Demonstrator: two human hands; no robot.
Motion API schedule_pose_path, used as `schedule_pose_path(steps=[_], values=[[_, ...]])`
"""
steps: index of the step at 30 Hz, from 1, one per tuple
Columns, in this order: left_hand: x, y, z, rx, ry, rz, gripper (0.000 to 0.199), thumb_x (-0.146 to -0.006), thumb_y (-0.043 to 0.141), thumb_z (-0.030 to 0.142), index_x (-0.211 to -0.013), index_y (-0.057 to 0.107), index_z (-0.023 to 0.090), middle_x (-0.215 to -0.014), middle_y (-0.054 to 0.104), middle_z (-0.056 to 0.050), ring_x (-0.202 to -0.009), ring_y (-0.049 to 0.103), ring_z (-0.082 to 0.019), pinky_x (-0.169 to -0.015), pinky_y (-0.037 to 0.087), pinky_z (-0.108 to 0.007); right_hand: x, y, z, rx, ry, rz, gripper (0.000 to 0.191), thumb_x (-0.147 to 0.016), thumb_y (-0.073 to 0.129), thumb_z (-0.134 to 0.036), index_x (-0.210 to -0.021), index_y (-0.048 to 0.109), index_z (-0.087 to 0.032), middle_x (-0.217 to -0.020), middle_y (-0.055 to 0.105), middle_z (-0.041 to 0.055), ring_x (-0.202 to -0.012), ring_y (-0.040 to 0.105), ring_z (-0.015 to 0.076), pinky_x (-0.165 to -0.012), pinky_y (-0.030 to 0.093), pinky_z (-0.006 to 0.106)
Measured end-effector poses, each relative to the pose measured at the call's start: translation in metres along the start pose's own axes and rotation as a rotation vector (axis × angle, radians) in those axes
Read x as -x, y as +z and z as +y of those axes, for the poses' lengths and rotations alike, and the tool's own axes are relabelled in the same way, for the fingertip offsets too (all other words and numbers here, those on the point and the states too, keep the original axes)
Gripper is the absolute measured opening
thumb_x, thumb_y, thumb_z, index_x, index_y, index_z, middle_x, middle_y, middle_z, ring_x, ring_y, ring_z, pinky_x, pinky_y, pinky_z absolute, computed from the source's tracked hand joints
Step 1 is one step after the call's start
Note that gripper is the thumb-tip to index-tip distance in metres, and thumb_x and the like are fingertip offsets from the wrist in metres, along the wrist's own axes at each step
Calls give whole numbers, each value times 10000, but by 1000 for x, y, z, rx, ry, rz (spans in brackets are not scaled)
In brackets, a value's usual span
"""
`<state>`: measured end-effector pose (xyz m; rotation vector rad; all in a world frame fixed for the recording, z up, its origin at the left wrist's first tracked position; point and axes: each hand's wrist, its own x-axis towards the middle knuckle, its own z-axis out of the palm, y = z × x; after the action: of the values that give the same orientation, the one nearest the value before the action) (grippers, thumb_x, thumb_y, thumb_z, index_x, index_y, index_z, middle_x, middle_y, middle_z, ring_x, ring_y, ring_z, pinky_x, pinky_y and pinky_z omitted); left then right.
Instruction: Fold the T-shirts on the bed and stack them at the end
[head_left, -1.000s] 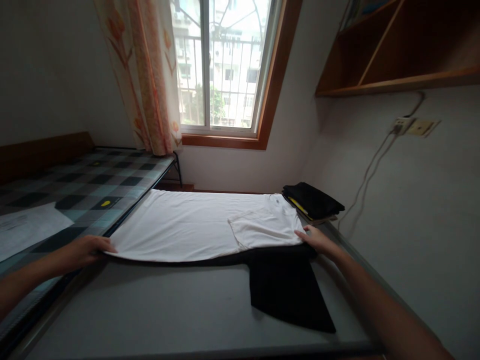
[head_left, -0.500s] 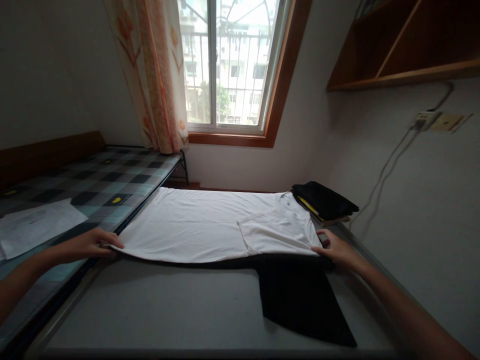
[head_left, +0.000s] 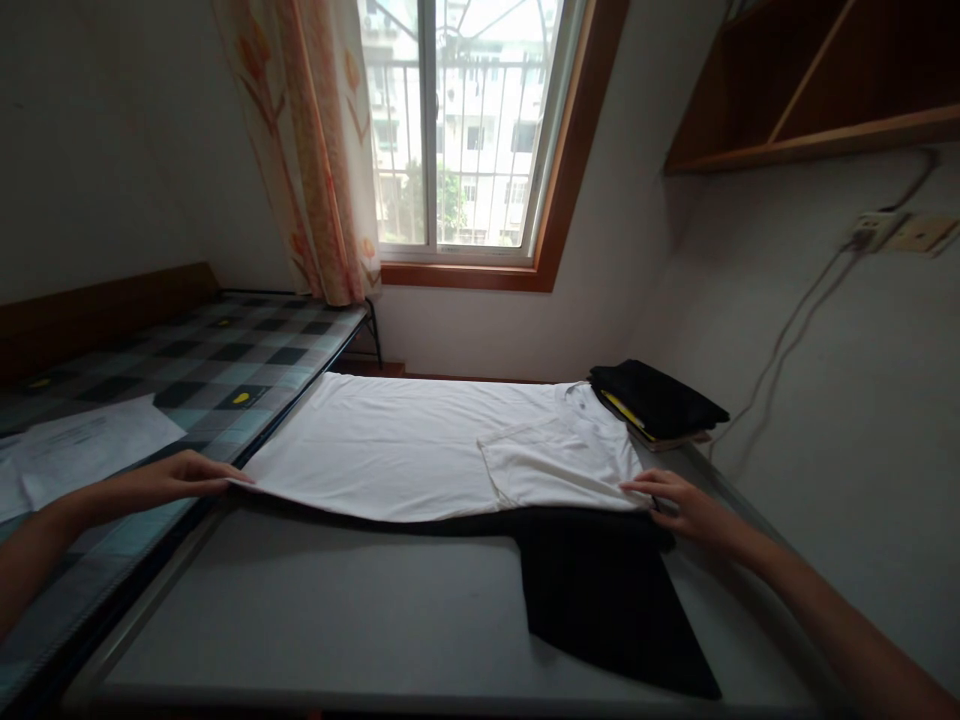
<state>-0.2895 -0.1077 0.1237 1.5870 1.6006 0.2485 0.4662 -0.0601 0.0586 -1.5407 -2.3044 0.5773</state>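
Note:
A white T-shirt [head_left: 397, 445] lies spread sideways across the table, its short sleeve [head_left: 551, 465] flat on top and its neckline toward the right. Black cloth [head_left: 600, 590] shows beneath its near edge, with a sleeve-like flap reaching toward me. At the near left corner, my left hand [head_left: 176, 478] is closed, fingertips pinching the white hem. My right hand [head_left: 682, 510] rests at the near right shoulder, fingers stretched out over the white cloth and thumb apart below. What lies under its palm is partly hidden.
The grey-white table [head_left: 337, 620] stands beside a bed with a checked mattress [head_left: 277, 355] and paper sheets [head_left: 97, 440] on it. A black folded item [head_left: 652, 400] sits on books at the back right. Behind are a curtain [head_left: 322, 150] and window; a shelf [head_left: 825, 140] overhangs the right wall.
My right hand has loosened from its grip, its fingers now extended over the cloth. My left fingers have straightened at the corner. The shirt lies almost the same; the view has shifted slightly.

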Motion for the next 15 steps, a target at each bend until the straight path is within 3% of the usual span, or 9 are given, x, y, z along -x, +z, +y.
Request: schedule_pose_path(steps=[2,7,11,15], values=[[-3,-1,1,14,-17,49,583,-676,670,684,-1039,759,237,-1120,731,-31,-1115,621,-285,-1029,422,-374,1,2,3,-1,-21,41,377,-783,551,-416,-1043,751,-231,-1096,672,116,-1046,622,270,-986,454,400],[-24,-6,4,0,-7,340,843,-440,639,878,-884,755,171,-951,753,-59,-954,653,-301,-927,496,-403,2,2,-5,28,24,212,344,-806,517,-477,-938,725,-237,-1106,689,115,-1074,619,286,-1002,437,449],[-37,-10,11,30,28,442,815,-458,663,855,-885,727,163,-930,744,-39,-951,639,-270,-919,492,-367,-5,-1,-19,-104,30,306,347,-786,529,-497,-936,686,-226,-1122,692,102,-1128,597,283,-1029,421,423],[-57,-17,20,112,28,539,844,-461,700,822,-954,700,136,-948,732,-41,-936,626,-243,-870,500,-323,-33,-8,-22,-289,179,378,354,-780,530,-486,-959,671,-216,-1029,720,72,-1015,638,265,-928,485,371]])
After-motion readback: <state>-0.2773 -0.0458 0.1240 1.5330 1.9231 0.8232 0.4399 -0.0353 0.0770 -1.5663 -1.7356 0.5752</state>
